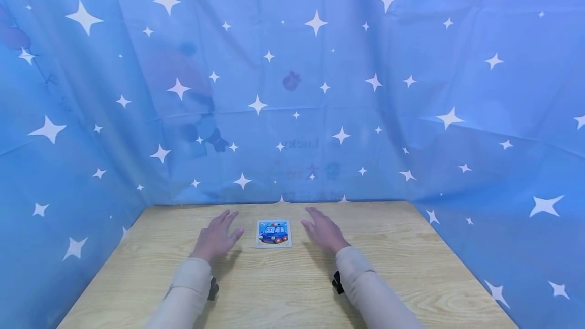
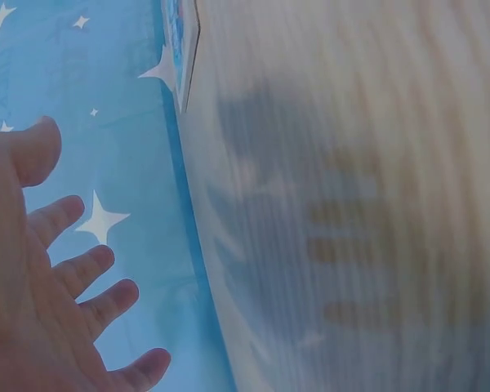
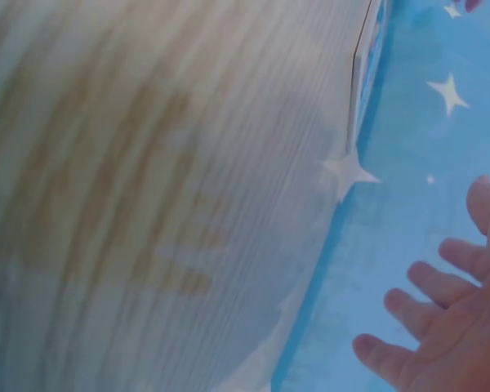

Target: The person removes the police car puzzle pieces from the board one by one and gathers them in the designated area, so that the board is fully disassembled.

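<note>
A square picture puzzle (image 1: 273, 233) with a blue cartoon police car and a pale border lies flat on the wooden table. To its left is my left hand (image 1: 217, 237), fingers spread and nothing held. On the other side, my right hand (image 1: 325, 229) reaches forward with its fingers extended, also holding nothing. Both hands are apart from the puzzle and cast shadows on the tabletop. In the left wrist view the puzzle's edge (image 2: 182, 53) shows at the top, beyond the thumb. The right wrist view catches its side (image 3: 363, 73) near the upper edge.
The light wooden table (image 1: 274, 293) ends at a blue curtain (image 1: 292, 90) with white stars, which hangs behind it and along both sides. Small black wrist devices (image 1: 337, 283) sit beneath the sleeves.
</note>
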{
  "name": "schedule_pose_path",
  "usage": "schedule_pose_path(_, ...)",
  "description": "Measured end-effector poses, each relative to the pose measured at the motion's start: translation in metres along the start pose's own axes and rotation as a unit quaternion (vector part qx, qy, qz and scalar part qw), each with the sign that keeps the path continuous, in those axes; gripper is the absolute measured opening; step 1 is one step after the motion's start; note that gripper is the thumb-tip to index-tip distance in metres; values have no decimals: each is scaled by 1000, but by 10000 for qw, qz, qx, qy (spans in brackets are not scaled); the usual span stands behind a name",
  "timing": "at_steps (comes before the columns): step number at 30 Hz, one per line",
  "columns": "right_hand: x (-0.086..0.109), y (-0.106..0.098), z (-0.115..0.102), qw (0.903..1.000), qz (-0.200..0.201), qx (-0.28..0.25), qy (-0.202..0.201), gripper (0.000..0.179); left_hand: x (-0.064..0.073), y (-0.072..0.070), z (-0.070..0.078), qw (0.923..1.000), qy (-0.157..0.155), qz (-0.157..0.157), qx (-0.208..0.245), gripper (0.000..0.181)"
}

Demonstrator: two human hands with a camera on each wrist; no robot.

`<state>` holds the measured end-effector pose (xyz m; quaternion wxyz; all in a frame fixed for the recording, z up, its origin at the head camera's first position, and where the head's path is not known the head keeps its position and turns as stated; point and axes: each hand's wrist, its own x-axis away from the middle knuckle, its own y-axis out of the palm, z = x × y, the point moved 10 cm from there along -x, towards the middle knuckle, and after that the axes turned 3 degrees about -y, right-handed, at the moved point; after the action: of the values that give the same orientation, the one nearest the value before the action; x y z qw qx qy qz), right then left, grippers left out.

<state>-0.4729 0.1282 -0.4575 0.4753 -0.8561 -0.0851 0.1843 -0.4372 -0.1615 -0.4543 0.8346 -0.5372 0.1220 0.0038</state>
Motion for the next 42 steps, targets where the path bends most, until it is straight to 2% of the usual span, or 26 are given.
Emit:
schedule_pose_path(11,-6,16,-7,9996,-227,-104,116,60,-5,13,8,9999,39,-153,62,69)
schedule_pose_path(16,-8,23,-12,9994,-264,-238,10,56,-6,19,14,9996,52,-207,172,67)
schedule_pose_path(23,-11,33,-17,9988,-368,-314,-8,53,-9,26,17,9996,62,-264,87,65)
schedule_pose_path(28,-15,40,-22,9977,-487,-480,12,52,-10,25,16,9995,-12,-291,145,64)
schedule_pose_path(37,-21,49,-28,9963,-671,-519,102,53,-16,41,8,9980,-143,-564,246,62)
schedule_pose_path(42,-27,56,-25,9956,-760,-535,79,51,-20,44,10,9976,-135,-634,228,61)
